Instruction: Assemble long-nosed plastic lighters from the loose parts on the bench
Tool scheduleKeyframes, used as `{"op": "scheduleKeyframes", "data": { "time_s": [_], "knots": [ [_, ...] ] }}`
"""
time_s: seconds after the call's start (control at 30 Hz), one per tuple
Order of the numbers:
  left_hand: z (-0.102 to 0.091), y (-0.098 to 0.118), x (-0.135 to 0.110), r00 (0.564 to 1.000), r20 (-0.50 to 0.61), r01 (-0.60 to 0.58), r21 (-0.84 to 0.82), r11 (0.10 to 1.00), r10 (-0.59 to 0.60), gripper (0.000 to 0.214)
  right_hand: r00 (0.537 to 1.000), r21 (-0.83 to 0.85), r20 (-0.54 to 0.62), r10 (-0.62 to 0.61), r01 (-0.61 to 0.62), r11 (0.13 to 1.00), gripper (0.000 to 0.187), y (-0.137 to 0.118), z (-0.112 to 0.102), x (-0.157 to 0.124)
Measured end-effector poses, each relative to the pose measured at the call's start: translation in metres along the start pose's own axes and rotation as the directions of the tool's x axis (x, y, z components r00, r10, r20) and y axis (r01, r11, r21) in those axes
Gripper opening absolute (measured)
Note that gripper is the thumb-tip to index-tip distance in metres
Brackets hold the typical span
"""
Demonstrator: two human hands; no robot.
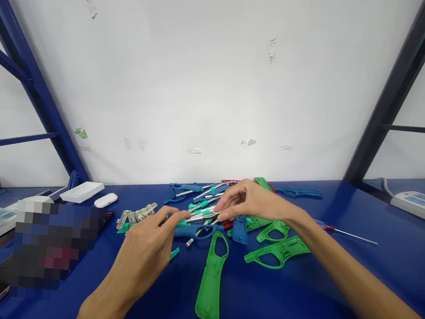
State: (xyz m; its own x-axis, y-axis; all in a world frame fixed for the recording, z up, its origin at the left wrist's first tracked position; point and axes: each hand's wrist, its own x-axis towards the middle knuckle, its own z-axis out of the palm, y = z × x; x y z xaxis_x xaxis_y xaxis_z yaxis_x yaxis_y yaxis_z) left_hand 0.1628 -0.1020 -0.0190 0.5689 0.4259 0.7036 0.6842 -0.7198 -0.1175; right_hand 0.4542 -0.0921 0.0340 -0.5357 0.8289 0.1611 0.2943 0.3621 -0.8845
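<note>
My left hand point(143, 250) reaches over the blue table point(296, 308), its fingers curled and their tips touching a metal tube with a teal end point(201, 217) in a pile of such tubes. My right hand point(248, 201) comes from the right and pinches the other end of that tube. Under the hands lie blue shells point(198, 231) and green plastic handle shells point(211, 280). More green shells point(279, 251) lie just right of the pile.
A screwdriver with a red handle point(348, 235) lies to the right. Small clear parts point(137, 215), a white box point(81, 191) and a white case point(105, 200) sit at the left. A power strip point(420, 205) is far right. Blue shelf posts flank the white wall.
</note>
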Motion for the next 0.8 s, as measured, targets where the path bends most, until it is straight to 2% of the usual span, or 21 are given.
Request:
{"op": "scheduleKeyframes", "data": {
  "time_s": [0.13, 0.23, 0.33, 0.57, 0.7, 0.8],
  "knots": [
    [-0.004, 0.007, -0.001, 0.999, 0.052, 0.015, -0.038, 0.999, -0.013, 0.038, 1.0, -0.009, -0.02, -0.016, 0.015, 1.0, 0.022, 0.0, 0.003, 0.002],
    [-0.006, 0.013, 0.0, 0.991, 0.117, 0.074, -0.033, 0.997, -0.07, 0.023, 0.999, -0.018, -0.029, -0.031, 0.03, 0.999, 0.021, 0.001, 0.007, 0.004],
    [-0.005, 0.015, 0.001, 0.985, 0.128, 0.116, -0.002, 0.993, -0.114, 0.011, 0.999, -0.02, -0.023, -0.033, 0.033, 0.999, 0.021, 0.0, 0.012, 0.004],
    [-0.002, 0.013, 0.002, 0.989, 0.13, 0.075, -0.059, 0.995, -0.067, 0.01, 0.998, -0.058, -0.035, -0.055, 0.053, 0.997, 0.021, -0.001, 0.019, 0.005],
    [0.0, 0.011, -0.001, 0.992, 0.122, 0.029, -0.065, 0.997, -0.021, 0.033, 0.996, -0.097, -0.049, -0.071, 0.066, 0.993, 0.021, 0.0, 0.02, 0.005],
    [0.0, 0.011, -0.001, 0.989, 0.145, 0.005, -0.065, 0.998, 0.004, 0.042, 0.995, -0.119, -0.061, -0.077, 0.069, 0.99, 0.021, -0.001, 0.021, 0.005]
  ]
}}
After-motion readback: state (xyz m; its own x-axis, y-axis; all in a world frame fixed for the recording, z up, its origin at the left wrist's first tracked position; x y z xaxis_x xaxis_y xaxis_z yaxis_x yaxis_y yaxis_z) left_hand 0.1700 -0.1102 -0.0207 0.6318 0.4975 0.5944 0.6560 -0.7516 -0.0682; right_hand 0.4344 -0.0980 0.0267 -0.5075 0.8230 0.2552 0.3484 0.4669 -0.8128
